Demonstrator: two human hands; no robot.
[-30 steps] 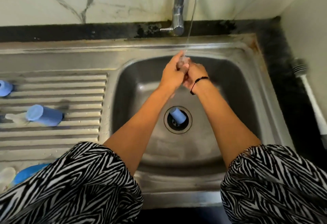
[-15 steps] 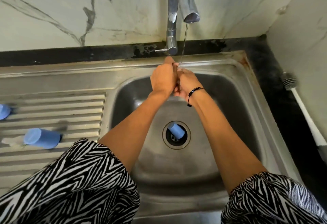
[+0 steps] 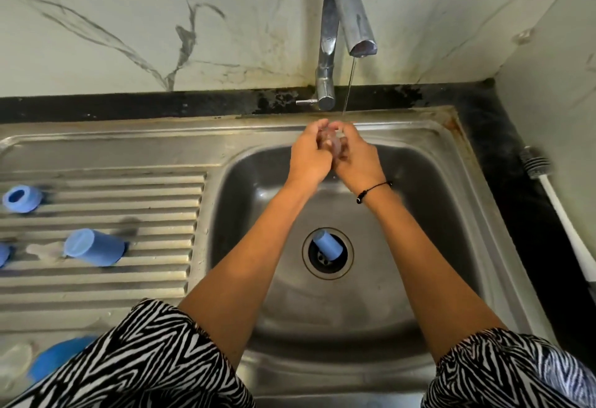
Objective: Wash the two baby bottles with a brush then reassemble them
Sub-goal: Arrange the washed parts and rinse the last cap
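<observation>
Under the tap (image 3: 346,24), over the back of the sink (image 3: 451,214), the left hand (image 3: 309,157) and the right hand (image 3: 358,159) are brought together, fingers curled around a small clear part (image 3: 333,141), probably a teat, which is pinched between them. A thin stream of water (image 3: 348,91) is seen falling from the spout onto the hands. A black cord (image 3: 374,190) is worn on the right wrist.

In the drain (image 3: 327,253) a blue cap (image 3: 325,244) is lodged, tilted. On the ribbed drainboard (image 3: 113,282), well apart from the hands, a second blue cap (image 3: 93,248) lies on its side, with a clear piece (image 3: 40,251) just beside it. A blue ring (image 3: 21,198) is set farther back, near the left edge. Another blue piece (image 3: 54,359) is partly hidden behind the striped left sleeve (image 3: 145,365); what it is cannot be told. On the dark counter (image 3: 503,156) to the right of the sink a brush (image 3: 554,201) is laid, bristles towards the wall.
</observation>
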